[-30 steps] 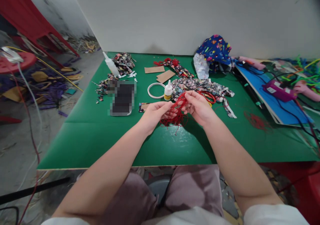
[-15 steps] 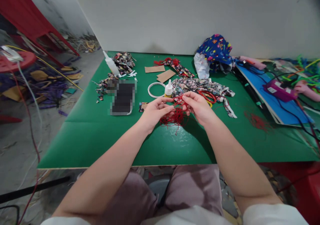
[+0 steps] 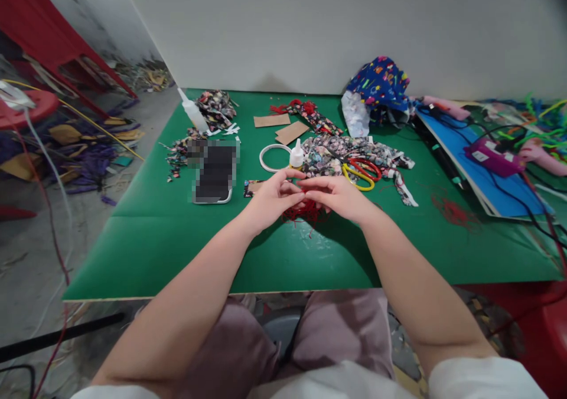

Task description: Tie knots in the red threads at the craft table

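Note:
My left hand and my right hand meet above the front middle of the green table. Their fingers are closed on red thread, which hangs in a loose tangle just below the fingertips. The pinched part is mostly hidden by my fingers. Right behind them stands a small white glue bottle. Scissors with red and yellow handles lie beyond my right hand, partly on flowered dark fabric. A white ring and a small flowered piece lie near my left hand.
A phone and a tall glue bottle are at left. Brown cards lie farther back beside a red-tasselled fabric strip. A blue patterned cloth, a blue folder and pink glue guns with cables occupy the right.
My right hand has moved left and turned over, bringing its fingertips against my left hand's. The scissors' handles now show more fully, and the red thread is more covered.

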The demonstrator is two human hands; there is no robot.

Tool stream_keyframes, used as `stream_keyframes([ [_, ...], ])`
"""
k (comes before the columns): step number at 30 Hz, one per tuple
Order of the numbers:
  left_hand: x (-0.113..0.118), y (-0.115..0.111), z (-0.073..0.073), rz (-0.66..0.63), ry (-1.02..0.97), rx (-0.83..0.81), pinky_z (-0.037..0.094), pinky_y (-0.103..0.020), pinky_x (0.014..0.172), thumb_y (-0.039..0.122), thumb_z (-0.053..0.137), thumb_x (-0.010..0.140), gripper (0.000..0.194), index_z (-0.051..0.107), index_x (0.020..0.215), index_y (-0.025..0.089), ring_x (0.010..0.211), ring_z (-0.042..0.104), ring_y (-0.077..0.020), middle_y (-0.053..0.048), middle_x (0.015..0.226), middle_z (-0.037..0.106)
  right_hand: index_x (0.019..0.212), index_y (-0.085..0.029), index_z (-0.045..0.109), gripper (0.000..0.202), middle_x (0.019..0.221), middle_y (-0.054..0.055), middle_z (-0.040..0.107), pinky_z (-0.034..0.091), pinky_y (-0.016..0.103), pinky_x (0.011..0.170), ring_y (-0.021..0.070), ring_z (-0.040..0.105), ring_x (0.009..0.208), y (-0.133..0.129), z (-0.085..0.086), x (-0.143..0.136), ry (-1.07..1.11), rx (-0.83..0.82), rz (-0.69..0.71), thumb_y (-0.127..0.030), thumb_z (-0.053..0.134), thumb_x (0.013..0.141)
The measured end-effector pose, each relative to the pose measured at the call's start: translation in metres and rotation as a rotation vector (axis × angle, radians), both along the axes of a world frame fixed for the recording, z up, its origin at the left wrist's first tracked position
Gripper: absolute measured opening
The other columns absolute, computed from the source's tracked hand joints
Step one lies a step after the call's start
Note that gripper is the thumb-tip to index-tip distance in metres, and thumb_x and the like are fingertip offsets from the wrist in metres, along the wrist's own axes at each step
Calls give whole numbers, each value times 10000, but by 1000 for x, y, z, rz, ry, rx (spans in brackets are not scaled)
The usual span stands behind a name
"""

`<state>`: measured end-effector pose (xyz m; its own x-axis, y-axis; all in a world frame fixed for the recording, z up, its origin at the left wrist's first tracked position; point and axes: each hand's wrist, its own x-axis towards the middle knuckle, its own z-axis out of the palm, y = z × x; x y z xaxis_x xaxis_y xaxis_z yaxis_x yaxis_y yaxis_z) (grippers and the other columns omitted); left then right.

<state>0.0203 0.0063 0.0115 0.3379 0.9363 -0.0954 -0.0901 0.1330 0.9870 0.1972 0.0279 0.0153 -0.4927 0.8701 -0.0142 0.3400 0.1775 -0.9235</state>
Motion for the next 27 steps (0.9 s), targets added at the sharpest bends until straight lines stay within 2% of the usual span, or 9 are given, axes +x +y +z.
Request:
stream_keyframes([
  [3,-2,1,-3,-5,56,45,458,-210,641,170,619,748,328,492,1050,177,646,600,-84,38,672,618,967,-211,703,282,694,-4,671,394,217,438,82,474,476,1,-2,0,-15,-100,-4,-355,601,746],
  [8,-3,3,-6,4,194,119,442,-236,638,203,624,741,307,529,1031,179,662,585,-105,9,720,631,712,-176,702,127,629,0,644,399,249,555,104,520,560,6,-3,5,-80,4,-70,-273,622,726],
  [14,-3,2,-12,21,396,175,468,-292,666,264,598,757,296,563,1038,178,690,598,-150,-19,743,633,735,-173,656,151,611,-20,610,368,225,513,75,473,511,6,2,4,106,-22,-238,-322,631,730],
  [17,-1,-3,-7,176,577,324,455,-335,760,316,580,776,276,605,1007,168,815,594,-187,-65,864,648,724,-173,627,151,538,-42,571,309,201,428,49,399,421,4,5,1,251,-124,-322,-324,636,721],
  [20,3,-11,3,363,714,503,401,-351,850,336,549,802,220,669,856,160,911,557,-210,-79,915,634,720,-176,612,143,512,-51,557,285,191,398,41,384,394,3,5,-2,335,-154,-377,-317,638,720],
  [21,5,-14,6,361,701,501,399,-342,835,349,535,812,239,680,794,160,882,559,-206,-69,859,635,729,-178,614,144,513,-52,557,292,191,400,43,391,397,3,4,-3,345,-140,-379,-321,637,724],
  [23,11,-18,8,263,582,395,407,-320,783,373,507,829,293,693,734,167,792,565,-185,-42,748,633,749,-184,622,150,520,-51,559,322,196,417,51,413,412,1,2,-5,336,-83,-369,-333,629,739],
  [25,17,-20,6,198,380,213,417,-299,745,381,501,832,296,710,799,175,746,566,-163,-24,737,651,761,-192,631,141,558,-41,590,373,210,457,66,461,447,-1,-1,-8,283,17,-355,-331,617,755],
  [27,22,-20,1,218,148,24,430,-275,706,381,530,815,282,707,893,176,757,572,-152,-26,805,675,766,-202,644,124,639,-20,642,435,233,532,93,540,529,-4,-4,-11,194,158,-345,-319,603,770],
])
